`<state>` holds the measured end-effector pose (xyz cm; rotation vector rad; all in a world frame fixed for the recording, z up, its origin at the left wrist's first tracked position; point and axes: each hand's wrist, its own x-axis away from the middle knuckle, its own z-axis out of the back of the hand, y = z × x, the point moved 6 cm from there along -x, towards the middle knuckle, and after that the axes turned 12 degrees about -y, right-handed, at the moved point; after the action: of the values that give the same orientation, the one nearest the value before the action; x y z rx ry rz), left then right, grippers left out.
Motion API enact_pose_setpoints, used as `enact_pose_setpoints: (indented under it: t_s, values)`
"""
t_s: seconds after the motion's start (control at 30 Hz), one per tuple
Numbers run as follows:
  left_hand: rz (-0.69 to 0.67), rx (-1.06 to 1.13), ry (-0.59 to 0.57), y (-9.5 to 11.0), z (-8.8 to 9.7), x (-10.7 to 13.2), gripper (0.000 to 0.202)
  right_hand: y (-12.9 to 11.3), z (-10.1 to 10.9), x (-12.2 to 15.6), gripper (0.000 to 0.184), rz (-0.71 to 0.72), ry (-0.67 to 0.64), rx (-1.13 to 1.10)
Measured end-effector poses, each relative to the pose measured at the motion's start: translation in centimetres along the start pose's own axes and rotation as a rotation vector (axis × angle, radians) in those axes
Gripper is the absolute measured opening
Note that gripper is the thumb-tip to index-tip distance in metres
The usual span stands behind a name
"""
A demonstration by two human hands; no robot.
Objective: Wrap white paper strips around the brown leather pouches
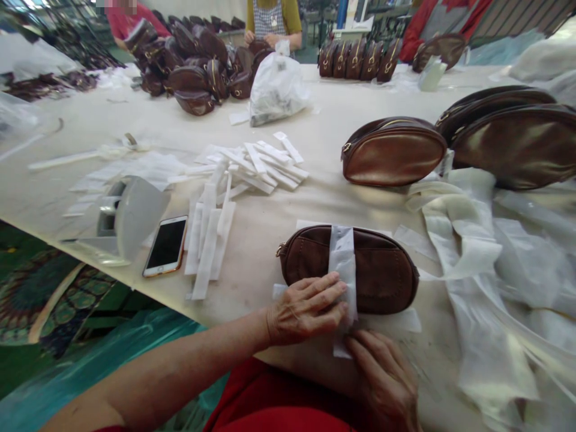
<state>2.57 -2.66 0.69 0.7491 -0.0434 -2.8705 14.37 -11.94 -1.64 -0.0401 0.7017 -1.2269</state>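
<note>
A dark brown oval leather bag (382, 276) lies on its side in front of me, with a small metal ring at its left end. A translucent white strip (342, 246) runs across its middle and hangs over the near edge. My left hand (310, 309) rests with outstretched fingers on the strip and the bag's near edge. Just below, my right hand (384, 372) has its fingers closed at the strip's loose lower end. Its fingertips are partly hidden. More white paper shows under the bag.
Left of the bag are stacked white strips (209, 240), a phone (166, 246) and a grey tape dispenser (130, 219). A brown bag (396, 153) stands behind, with larger ones to its right. Loose white wrapping (477, 288) covers the right side. Several people work across the table.
</note>
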Motion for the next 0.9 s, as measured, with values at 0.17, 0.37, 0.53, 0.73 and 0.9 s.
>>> enact_pose_setpoints:
  t_s: [0.17,0.37,0.53,0.73,0.9]
  values:
    - [-0.009,-0.032,0.002,0.0,-0.3,0.1,0.012,-2.6,0.1,-0.9,0.03,0.197,-0.022,-0.034]
    - [-0.023,-0.076,0.011,-0.1,-0.5,0.0,0.01,-3.6,0.9,-0.5,0.031,0.304,-0.209,-0.015]
    - [-0.041,-0.091,0.029,0.0,-0.6,0.0,0.009,-3.6,2.2,-1.1,0.027,0.342,-0.268,-0.026]
    - [-0.087,-0.101,0.013,0.1,-1.1,0.2,0.008,-2.0,3.5,-3.9,0.028,0.321,-0.157,-0.011]
    - [-0.074,0.005,-0.067,-0.1,-1.6,0.7,0.022,-0.6,3.7,-7.6,0.026,0.269,-0.113,-0.104]
